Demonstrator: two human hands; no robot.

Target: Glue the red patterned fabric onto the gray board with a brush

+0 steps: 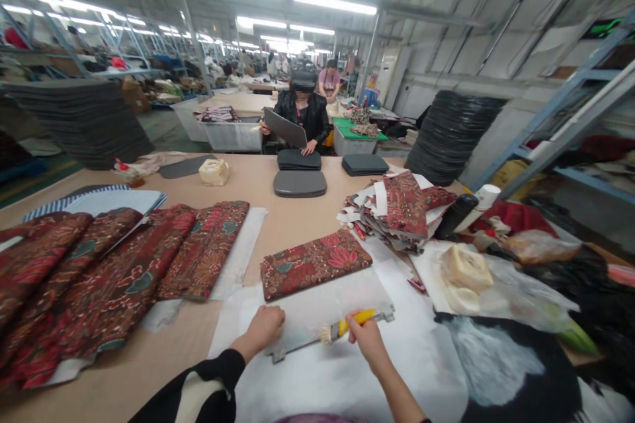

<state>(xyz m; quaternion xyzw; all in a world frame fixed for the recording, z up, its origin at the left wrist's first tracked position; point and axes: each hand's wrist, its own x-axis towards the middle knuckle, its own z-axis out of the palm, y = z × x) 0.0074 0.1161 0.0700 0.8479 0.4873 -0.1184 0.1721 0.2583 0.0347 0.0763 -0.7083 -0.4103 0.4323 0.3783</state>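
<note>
My right hand (pixel 366 336) grips a yellow-handled paintbrush (pixel 341 328), its pale bristles pointing left and resting at the near edge of a whitish panel (pixel 317 297). A thin grey strip (pixel 299 346) with notched ends runs along that edge, partly behind the brush. At the panel's left end my left hand (pixel 266 327) is closed like a fist; whatever its fingers hold, if anything, is hidden. Just beyond the panel lies a folded piece of red-brown flower-patterned fabric (pixel 317 264). White paper (pixel 397 370) spreads beneath the work.
Overlapping patterned fabric pieces (pixel 149 258) cover the table's left side. Fabric offcuts (pixel 397 208) are heaped at right, near a cream block (pixel 466 268) and a black sheet smeared with white (pixel 496 360). Across the table, a person (pixel 302 112) handles a grey panel behind dark stacked pads (pixel 299 184).
</note>
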